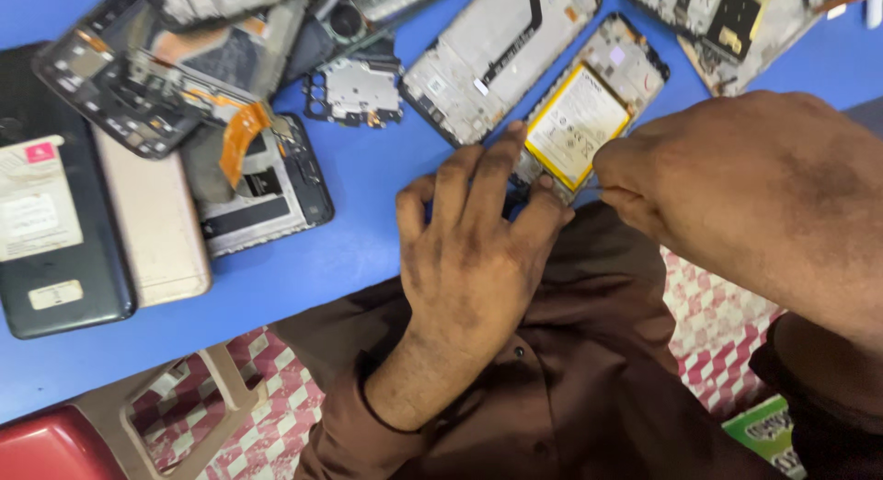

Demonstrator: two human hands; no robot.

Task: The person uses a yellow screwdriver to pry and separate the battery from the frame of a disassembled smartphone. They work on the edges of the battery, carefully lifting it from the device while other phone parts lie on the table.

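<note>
- The opened phone frame with the yellow-labelled flat battery (589, 108) lies on the blue tabletop (368, 186), just beyond my fingertips. Its long axis runs on a slant, from its near end by my hands up and away to the right.
- My left hand (474, 245) is laid over the near end of that frame, fingers spread, with the middle and ring fingertips pressing on its lower edge. It pins the frame down more than it pinches it.
- My right hand (736, 181) comes in from the right, touching or almost touching the battery's lower right corner. Its fingers are bunched together at the tips; I cannot tell whether they nip something small, since the knuckles hide the tips.
- Both hands meet at the same near end, so the frame stretches away from my grip, and the far end stands free.
- Just beside the frame on the left lies a second stripped grey phone frame with a black cable (497, 57), roughly parallel to it and only a narrow strip of blue apart.
- Farther left sit a small silver shield plate (359, 92), a heap of dismantled phones with an orange flex ribbon (184, 85), a pale gold back cover (156, 222) and a black phone back (55, 232).
- The table edge runs close under my left wrist, so there is little room toward me; the bare blue between the heap and my left hand is the widest open patch.
</note>
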